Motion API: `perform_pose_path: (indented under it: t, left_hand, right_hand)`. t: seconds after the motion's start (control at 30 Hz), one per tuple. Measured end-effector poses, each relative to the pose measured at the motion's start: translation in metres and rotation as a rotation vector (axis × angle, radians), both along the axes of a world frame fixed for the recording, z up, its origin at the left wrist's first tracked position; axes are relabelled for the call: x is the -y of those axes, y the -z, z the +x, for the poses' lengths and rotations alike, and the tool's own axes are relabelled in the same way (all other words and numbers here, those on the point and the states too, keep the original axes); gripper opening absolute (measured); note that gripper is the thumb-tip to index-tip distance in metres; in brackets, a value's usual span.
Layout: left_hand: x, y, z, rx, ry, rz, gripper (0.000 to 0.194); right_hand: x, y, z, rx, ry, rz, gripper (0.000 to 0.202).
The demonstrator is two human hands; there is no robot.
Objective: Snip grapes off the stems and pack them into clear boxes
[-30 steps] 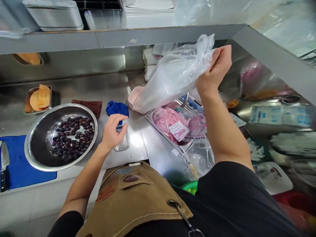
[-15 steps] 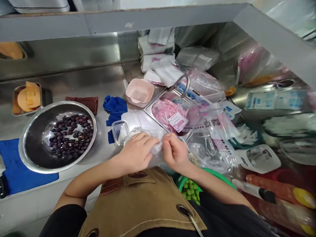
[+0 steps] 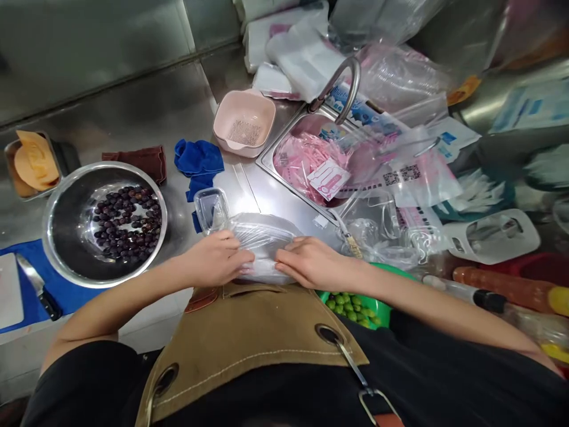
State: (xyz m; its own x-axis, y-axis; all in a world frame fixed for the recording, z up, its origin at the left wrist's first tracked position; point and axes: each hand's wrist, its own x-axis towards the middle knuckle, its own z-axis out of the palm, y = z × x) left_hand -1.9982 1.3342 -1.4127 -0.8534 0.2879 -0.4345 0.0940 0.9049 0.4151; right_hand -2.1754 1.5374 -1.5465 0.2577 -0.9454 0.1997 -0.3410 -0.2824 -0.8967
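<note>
Between my hands, close to the apron, is a clear plastic bag [image 3: 265,234], stretched out over the counter edge. My left hand [image 3: 221,259] is closed with its fingers pinching the bag's left side. On the other side, my right hand [image 3: 306,261] pinches the bag's near right edge. What the bag contains, if anything, I cannot make out. A small clear plastic box [image 3: 211,209] stands just beyond my left hand. Below my right forearm is a green basin [image 3: 383,309] holding green fruit [image 3: 349,308].
At left, a steel bowl [image 3: 53,237] holds dark grapes [image 3: 127,225]; a knife [image 3: 40,287] lies beside it on a blue cloth. Ahead are a pink strainer [image 3: 245,118], blue cloths [image 3: 198,159] and a small sink [image 3: 284,139] with pink packets and a curved faucet [image 3: 353,83].
My hands have moved apart, and the bag, crumpled between them before, is now spread wider. The view has tilted downward, bringing the knife fully into sight.
</note>
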Motion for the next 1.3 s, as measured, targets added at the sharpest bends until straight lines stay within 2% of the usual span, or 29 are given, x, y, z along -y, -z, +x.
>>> perform_pose_path:
  t: [0.13, 0.27, 0.37, 0.47, 0.57, 0.67, 0.8, 0.87, 0.93, 1.03, 1.1, 1.17, 1.3]
  left_hand:
    - [0.006, -0.011, 0.001, 0.018, 0.013, -0.002, 0.043]
    - [0.007, -0.018, 0.004, 0.070, 0.005, 0.002, 0.025]
    - [0.003, -0.025, 0.005, 0.116, 0.013, -0.063, 0.018]
    - [-0.001, -0.030, 0.007, 0.179, -0.004, -0.203, 0.026]
    - [-0.004, -0.028, 0.002, 0.256, -0.045, -0.288, 0.039]
    - [-0.002, -0.022, -0.017, 0.244, -0.017, -0.207, 0.037]
    - [0.007, -0.015, -0.046, 0.258, 0.107, 0.050, 0.034]
    - [0.013, -0.014, -0.053, 0.318, 0.130, 0.145, 0.041]
    - [0.019, -0.015, -0.053, 0.351, 0.131, 0.166, 0.039]
    - [0.024, -0.017, -0.047, 0.289, 0.185, 0.090, 0.020]
    - [0.026, -0.019, -0.042, 0.202, 0.244, 0.045, 0.026]
    - [0.027, -0.020, -0.036, 0.127, 0.254, 0.026, 0.033]
    - [0.028, -0.018, -0.018, 0.015, 0.156, 0.008, 0.035]
  right_hand:
    - [-0.007, 0.000, -0.004, -0.067, -0.038, 0.027, 0.046]
    - [-0.013, 0.002, -0.009, -0.102, -0.047, 0.090, 0.048]
    - [-0.018, 0.003, -0.017, -0.028, -0.080, 0.135, 0.045]
    - [-0.025, 0.006, -0.022, 0.014, -0.066, 0.151, 0.043]
    - [-0.031, 0.013, -0.021, -0.037, 0.063, 0.128, 0.045]
    - [-0.031, 0.022, -0.017, -0.065, 0.204, 0.038, 0.045]
    - [-0.034, 0.035, -0.013, -0.105, 0.341, -0.088, 0.036]
    - [-0.041, 0.041, -0.008, -0.132, 0.420, -0.101, 0.033]
    - [-0.049, 0.044, 0.001, -0.127, 0.475, -0.078, 0.027]
    - [-0.060, 0.043, 0.018, 0.011, 0.518, 0.071, 0.011]
    - [-0.064, 0.038, 0.027, 0.211, 0.535, 0.252, 0.011]
    - [-0.064, 0.031, 0.032, 0.446, 0.541, 0.463, 0.026]
    - [-0.059, 0.022, 0.033, 0.822, 0.463, 0.811, 0.067]
